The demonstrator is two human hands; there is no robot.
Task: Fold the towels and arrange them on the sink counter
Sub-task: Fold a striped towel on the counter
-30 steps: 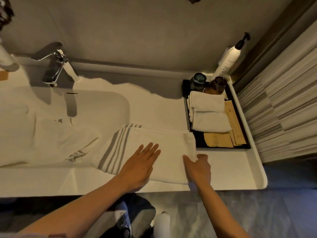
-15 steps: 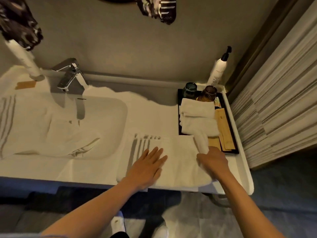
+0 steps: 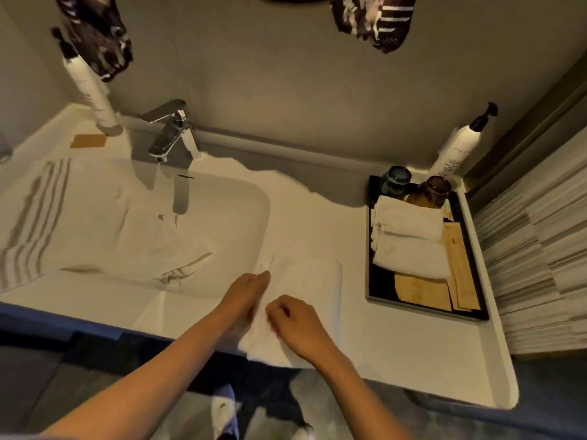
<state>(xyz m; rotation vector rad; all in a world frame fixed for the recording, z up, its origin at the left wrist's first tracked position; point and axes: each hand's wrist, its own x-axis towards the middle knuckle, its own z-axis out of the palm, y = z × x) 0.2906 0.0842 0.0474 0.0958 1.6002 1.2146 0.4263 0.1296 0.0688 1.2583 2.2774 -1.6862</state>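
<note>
Nearest the camera, two bare forearms are reaching in over the front edge of the white sink counter (image 3: 444,354), and both hands are resting on a folded white towel (image 3: 313,281) that is lying on the counter and slightly overhanging its front edge. The left hand (image 3: 243,301) is lying flat and open, fingers together and pointing away, pressing along the towel's left edge. The right hand (image 3: 297,322) is sitting just beside it, fingers curled loosely inward over the cloth; whether it is pinching a fold is hard to tell. To the left of the left hand and farther back, a second towel with grey stripes (image 3: 79,230) is sprawling unfolded across the sink basin (image 3: 241,217), one end draping onto the counter at the far left. To the right of the right hand, well apart from it, a black tray (image 3: 378,293) is holding two rolled white towels (image 3: 409,239), some tan paper packets (image 3: 422,292) and, at its far end, two tinted glasses (image 3: 433,190). Beyond the hands, a chrome faucet (image 3: 171,134) is standing behind the basin, and a white pump bottle (image 3: 459,144) is standing beyond the tray against the wall.
</note>
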